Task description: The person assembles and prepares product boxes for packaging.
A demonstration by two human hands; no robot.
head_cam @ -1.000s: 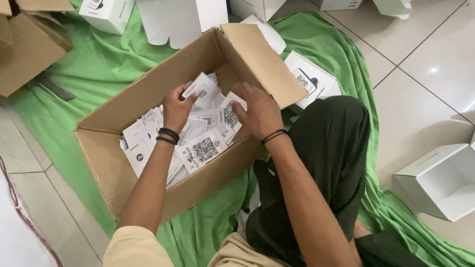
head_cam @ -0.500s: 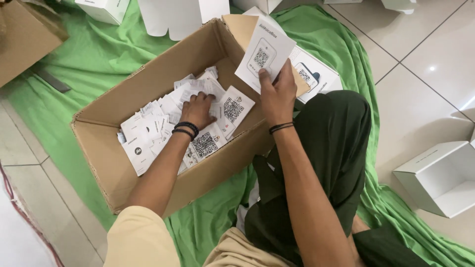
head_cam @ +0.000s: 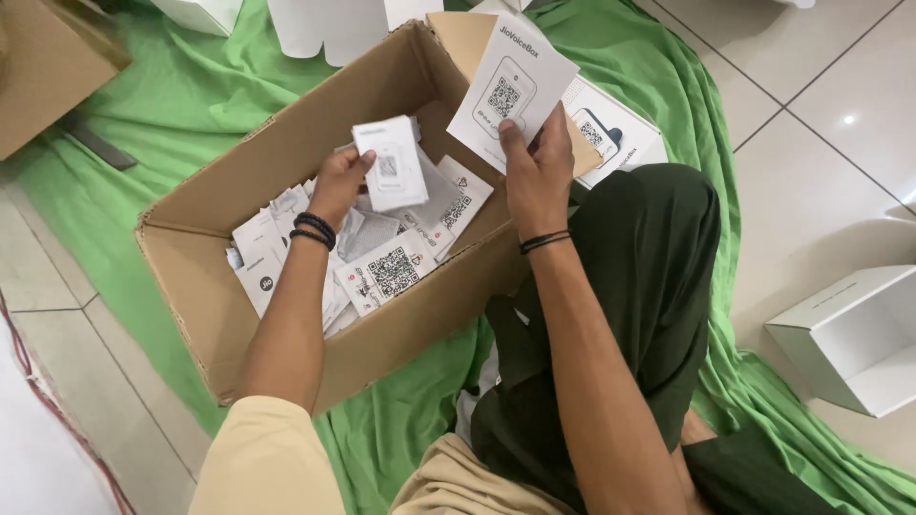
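An open brown cardboard box point(head_cam: 219, 305) lies on a green cloth and holds several white printed cards and leaflets point(head_cam: 391, 272). My left hand point(head_cam: 339, 181) is over the box, gripping a small white leaflet point(head_cam: 391, 164) lifted above the pile. My right hand point(head_cam: 539, 172) is raised at the box's right wall and holds up a larger white card point(head_cam: 510, 91) with a square code pattern on it. Both wrists wear dark bands.
The green cloth point(head_cam: 162, 114) covers the tiled floor. More white leaflets point(head_cam: 611, 133) lie beyond the box on the right. An open white box point(head_cam: 849, 334) stands at the right edge, another cardboard box point(head_cam: 48, 67) at upper left. My dark-trousered leg point(head_cam: 630, 286) is beside the box.
My right hand lifted a white card out of the box and holds it up. My left hand then picked a smaller leaflet out of the pile and raised it.
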